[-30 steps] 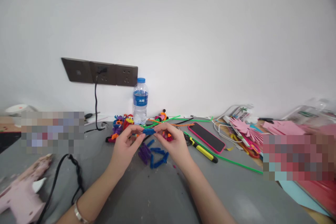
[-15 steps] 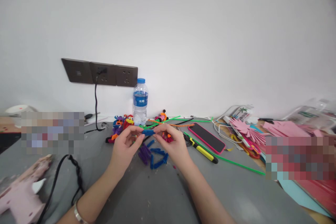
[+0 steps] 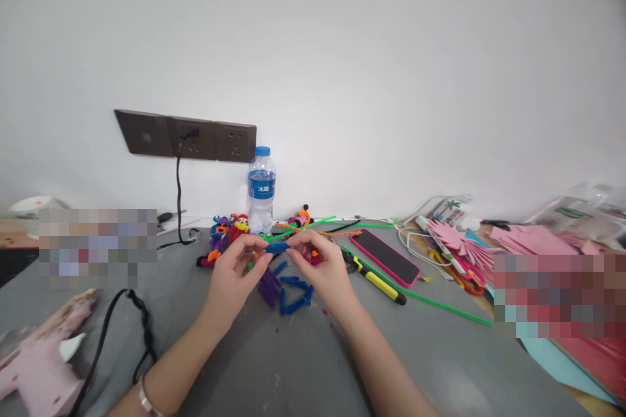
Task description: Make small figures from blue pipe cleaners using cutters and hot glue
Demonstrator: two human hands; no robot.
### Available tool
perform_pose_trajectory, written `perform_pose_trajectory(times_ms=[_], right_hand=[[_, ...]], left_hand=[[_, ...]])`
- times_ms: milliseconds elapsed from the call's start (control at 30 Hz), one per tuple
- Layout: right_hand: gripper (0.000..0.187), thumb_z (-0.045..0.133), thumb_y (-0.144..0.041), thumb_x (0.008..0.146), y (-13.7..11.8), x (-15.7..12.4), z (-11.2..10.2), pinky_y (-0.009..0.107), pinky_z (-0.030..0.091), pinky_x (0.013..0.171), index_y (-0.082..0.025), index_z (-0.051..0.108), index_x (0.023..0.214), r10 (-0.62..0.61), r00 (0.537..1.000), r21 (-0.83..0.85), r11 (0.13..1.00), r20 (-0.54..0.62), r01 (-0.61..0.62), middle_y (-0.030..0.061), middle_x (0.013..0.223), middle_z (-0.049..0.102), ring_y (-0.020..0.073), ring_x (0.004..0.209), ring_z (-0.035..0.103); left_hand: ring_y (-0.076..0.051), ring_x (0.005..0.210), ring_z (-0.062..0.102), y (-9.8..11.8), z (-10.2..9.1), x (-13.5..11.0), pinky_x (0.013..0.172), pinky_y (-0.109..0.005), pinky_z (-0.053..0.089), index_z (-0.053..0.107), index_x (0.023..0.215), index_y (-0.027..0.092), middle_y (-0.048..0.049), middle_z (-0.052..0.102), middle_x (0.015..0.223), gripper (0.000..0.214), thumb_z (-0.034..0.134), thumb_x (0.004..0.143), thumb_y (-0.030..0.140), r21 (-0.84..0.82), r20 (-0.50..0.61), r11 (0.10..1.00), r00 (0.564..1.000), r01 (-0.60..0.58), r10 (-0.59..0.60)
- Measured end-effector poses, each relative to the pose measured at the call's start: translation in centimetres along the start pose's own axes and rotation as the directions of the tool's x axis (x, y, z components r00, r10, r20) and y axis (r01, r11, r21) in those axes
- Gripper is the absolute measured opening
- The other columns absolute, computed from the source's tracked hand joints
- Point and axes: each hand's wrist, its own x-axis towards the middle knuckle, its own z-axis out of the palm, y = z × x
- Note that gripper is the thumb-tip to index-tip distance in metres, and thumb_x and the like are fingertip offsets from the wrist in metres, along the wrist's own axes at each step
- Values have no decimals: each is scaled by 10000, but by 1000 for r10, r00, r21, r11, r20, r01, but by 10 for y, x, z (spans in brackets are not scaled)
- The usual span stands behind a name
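Observation:
A short piece of blue pipe cleaner (image 3: 277, 247) is pinched at its left end by my left hand (image 3: 238, 272) and at its right end by my right hand (image 3: 323, 269). It is held level above the grey table (image 3: 254, 365). Below it lie bent blue pipe cleaner pieces (image 3: 297, 304) and a bundle of purple pieces (image 3: 268, 287). Behind my left hand sit small fuzzy figures, one with a purple-and-orange head (image 3: 221, 229), another red and yellow (image 3: 240, 227). A pink-and-orange figure (image 3: 300, 216) lies farther back.
Behind my hands stands a water bottle (image 3: 261, 190). To the right lie a pink-edged phone (image 3: 386, 257), a yellow-and-black utility knife (image 3: 379, 281), a long green pipe cleaner (image 3: 450, 311) and pink folded paper (image 3: 462, 242). A pink glue gun (image 3: 44, 365) with a black cord (image 3: 105, 339) is at left.
Almost nothing differs. Both hands keep their pinch on the blue pipe cleaner piece, with only a slight shift of the fingers.

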Motion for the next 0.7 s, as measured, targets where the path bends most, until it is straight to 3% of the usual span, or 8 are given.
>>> perform_pose_trajectory(times_ms=[700], right_hand=[[13,636,-198,806,-4,1,0,234,434,561,-189,637,816,61,998,31,998,20,-62,5,724,637,126,602,543]], left_hand=[[-151,749,628,4,-2,-3,635,-220,511,671,871,184,-27,661,837,113,679,785,257,126,-44,992,999,-5,11]])
